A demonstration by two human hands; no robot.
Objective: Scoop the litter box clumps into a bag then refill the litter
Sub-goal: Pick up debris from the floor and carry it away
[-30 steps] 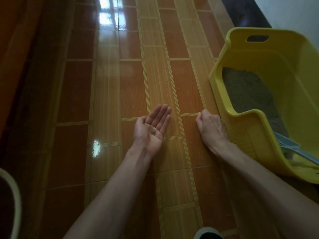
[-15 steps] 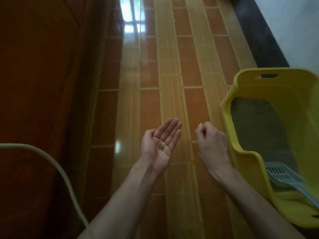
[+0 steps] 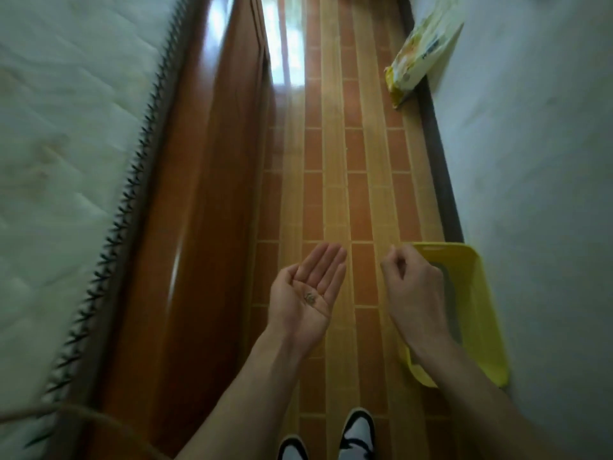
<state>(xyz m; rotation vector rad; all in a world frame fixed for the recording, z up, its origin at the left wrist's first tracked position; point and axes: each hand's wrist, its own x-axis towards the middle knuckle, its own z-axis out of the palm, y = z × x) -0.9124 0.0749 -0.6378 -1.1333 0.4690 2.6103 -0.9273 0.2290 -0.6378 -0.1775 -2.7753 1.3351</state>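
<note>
- Tiled floor (image 3: 335,180) runs between a wooden bed frame (image 3: 205,194) with a mattress (image 3: 66,144) and a pale wall (image 3: 530,161).
- Left hand (image 3: 306,295) is held palm up, fingers straight and together, cradling a few litter grains (image 3: 311,297).
- Right hand (image 3: 413,293) hangs over the near edge of the yellow litter box (image 3: 481,310), its fingers curled in; whether they pinch a grain I cannot tell.
- Half a second ago the view sat low, with the scoop showing in the box; now it is high, shoes (image 3: 356,433) appear below, and a yellow bag (image 3: 421,54) leans on the wall far ahead.
- Judged from this, the person has stood up from picking stray grains, probably to tip them away; the litter bag looks like the refill.
</note>
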